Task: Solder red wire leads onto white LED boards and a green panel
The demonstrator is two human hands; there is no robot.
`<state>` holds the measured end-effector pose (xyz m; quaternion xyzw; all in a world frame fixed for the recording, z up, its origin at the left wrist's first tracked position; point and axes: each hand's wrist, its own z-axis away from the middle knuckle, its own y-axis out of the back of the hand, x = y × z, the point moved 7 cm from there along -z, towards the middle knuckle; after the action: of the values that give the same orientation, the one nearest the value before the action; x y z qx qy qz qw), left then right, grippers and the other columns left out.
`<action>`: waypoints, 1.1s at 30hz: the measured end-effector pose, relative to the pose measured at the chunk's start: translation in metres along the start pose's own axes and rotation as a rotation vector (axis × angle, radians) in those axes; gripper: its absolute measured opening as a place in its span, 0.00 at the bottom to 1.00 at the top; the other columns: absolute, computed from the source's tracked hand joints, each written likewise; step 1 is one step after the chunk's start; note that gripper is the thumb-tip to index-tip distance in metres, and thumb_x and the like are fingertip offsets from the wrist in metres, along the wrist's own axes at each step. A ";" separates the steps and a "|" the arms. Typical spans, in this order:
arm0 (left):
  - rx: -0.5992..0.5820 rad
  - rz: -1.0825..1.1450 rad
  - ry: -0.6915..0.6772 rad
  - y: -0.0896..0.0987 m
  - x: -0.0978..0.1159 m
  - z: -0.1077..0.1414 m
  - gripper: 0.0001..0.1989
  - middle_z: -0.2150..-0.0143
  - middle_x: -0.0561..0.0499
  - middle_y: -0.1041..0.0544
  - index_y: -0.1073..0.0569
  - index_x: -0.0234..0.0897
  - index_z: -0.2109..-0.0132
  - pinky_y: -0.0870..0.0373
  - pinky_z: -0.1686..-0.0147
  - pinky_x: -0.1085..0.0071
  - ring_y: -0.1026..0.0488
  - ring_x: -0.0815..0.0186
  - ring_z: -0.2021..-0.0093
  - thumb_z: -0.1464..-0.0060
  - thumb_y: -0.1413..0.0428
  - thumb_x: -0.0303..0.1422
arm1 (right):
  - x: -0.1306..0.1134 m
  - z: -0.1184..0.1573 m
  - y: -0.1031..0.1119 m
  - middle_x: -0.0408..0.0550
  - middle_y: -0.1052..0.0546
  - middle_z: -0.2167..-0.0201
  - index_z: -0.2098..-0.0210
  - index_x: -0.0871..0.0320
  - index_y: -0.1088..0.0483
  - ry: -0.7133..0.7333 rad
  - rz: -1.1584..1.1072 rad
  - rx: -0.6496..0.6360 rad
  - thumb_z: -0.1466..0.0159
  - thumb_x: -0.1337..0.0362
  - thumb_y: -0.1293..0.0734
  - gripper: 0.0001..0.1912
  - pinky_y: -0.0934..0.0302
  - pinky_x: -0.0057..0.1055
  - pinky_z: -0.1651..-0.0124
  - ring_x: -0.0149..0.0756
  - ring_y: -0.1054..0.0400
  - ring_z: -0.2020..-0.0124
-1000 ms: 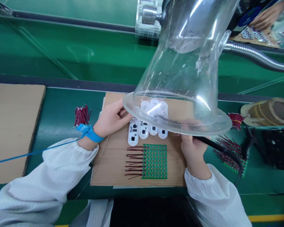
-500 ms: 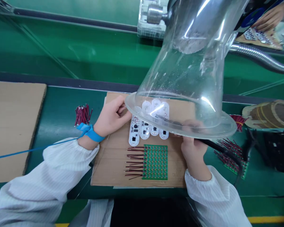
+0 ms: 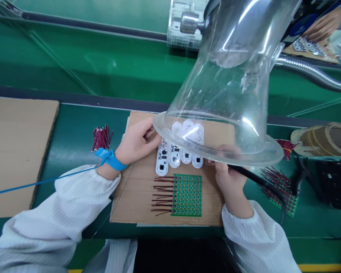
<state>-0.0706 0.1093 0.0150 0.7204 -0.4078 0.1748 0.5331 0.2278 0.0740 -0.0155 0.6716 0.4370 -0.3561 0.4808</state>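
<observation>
My left hand (image 3: 139,142), with a blue strap (image 3: 113,160) at its wrist, is closed at the upper end of the leftmost white circuit board (image 3: 162,161). Its fingertips are partly hidden by the clear hood's rim, so what they pinch does not show. Three more white boards (image 3: 198,161) stand beside that one in a row, partly seen through the hood. My right hand (image 3: 230,180) grips a soldering iron (image 3: 238,169) with a black cord; its tip is hidden. Below the white boards lies a green circuit board panel (image 3: 186,195), dark red wires sticking out on its left.
The clear extraction hood (image 3: 218,102) hangs low over the cardboard (image 3: 130,204). Wire bundles (image 3: 101,137) lie left and right. Pliers (image 3: 301,176), another wired green panel (image 3: 290,204) and a round brown holder (image 3: 329,138) are at right. A co-worker's hand (image 3: 326,24) shows top right.
My right hand has moved slightly left with the soldering iron, and more of the iron's black part shows. My left hand stays at the leftmost board. The whole view has shifted slightly.
</observation>
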 end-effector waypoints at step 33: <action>0.052 0.041 -0.047 0.003 -0.002 0.003 0.05 0.71 0.55 0.30 0.30 0.40 0.62 0.39 0.72 0.70 0.35 0.68 0.73 0.39 0.40 0.31 | -0.022 0.013 -0.014 0.45 0.21 0.70 0.66 0.53 0.24 0.000 0.070 0.001 0.29 0.55 0.29 0.11 0.24 0.42 0.60 0.42 0.23 0.67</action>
<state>-0.0744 0.1070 0.0140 0.7293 -0.4304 0.1793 0.5007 0.2059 0.0587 -0.0043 0.6867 0.4131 -0.3390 0.4928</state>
